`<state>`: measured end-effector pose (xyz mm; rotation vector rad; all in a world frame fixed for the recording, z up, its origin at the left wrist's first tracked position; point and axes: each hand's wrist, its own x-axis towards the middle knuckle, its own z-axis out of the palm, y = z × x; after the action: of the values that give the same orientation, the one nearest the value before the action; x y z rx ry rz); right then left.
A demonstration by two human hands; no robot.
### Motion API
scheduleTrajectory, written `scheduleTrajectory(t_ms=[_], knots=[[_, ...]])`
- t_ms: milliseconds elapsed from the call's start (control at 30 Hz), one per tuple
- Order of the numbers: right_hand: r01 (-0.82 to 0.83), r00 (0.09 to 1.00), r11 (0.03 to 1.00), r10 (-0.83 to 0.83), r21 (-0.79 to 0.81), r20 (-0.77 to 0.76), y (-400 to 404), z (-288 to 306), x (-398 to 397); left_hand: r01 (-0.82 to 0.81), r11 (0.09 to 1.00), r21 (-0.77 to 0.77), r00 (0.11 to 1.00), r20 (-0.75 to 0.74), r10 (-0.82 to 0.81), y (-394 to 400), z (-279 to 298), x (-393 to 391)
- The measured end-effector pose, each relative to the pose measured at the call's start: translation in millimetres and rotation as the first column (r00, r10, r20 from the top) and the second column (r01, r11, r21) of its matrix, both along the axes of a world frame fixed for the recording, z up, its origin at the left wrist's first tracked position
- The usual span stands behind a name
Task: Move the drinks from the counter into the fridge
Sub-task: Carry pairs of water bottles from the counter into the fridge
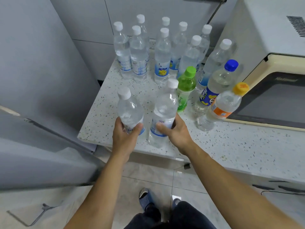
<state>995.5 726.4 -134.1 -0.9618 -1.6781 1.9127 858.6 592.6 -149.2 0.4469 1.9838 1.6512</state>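
Note:
My left hand (124, 137) grips a clear white-capped water bottle (129, 109) near its base, lifted and tilted left over the counter's corner. My right hand (175, 129) grips a second clear water bottle (165, 109) around its blue label; its base looks to be at the counter surface. Behind them on the speckled counter (105, 113) stand several more white-capped water bottles (162, 57), a green-capped bottle (185, 88), a blue-capped Pepsi bottle (214, 86) and an orange-capped bottle (222, 106). The grey fridge (41, 66) stands to the left.
A cream microwave (267, 66) sits on the counter at the right, close to the coloured bottles. The fridge door edge (49, 129) juts out at the lower left. Tiled floor (148, 177) and my feet lie below the counter's front edge.

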Motion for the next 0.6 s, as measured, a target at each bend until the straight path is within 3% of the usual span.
scheduleTrajectory(t_ms=[167, 333, 467, 600], knots=[[-0.037, 0.999, 0.964, 0.025, -0.265, -0.047, -13, -4, 35, 0.001, 0.993, 0.119, 0.978, 0.208, -0.026, -29, 1, 26], [-0.113, 0.994, 0.872, 0.094, -0.477, -0.063, -29, -6, 73, -0.093, 0.965, 0.246, 0.868, 0.495, -0.042, -55, -2, 65], [-0.149, 0.986, 0.820, 0.162, -0.552, -0.024, -42, -13, 101, -0.101, 0.977, 0.190, 0.748, 0.661, -0.051, -77, -2, 111], [-0.223, 0.966, 0.788, 0.256, -0.574, -0.024, -55, -22, 125, -0.166, 0.977, 0.132, 0.705, 0.709, 0.024, -99, -7, 158]])
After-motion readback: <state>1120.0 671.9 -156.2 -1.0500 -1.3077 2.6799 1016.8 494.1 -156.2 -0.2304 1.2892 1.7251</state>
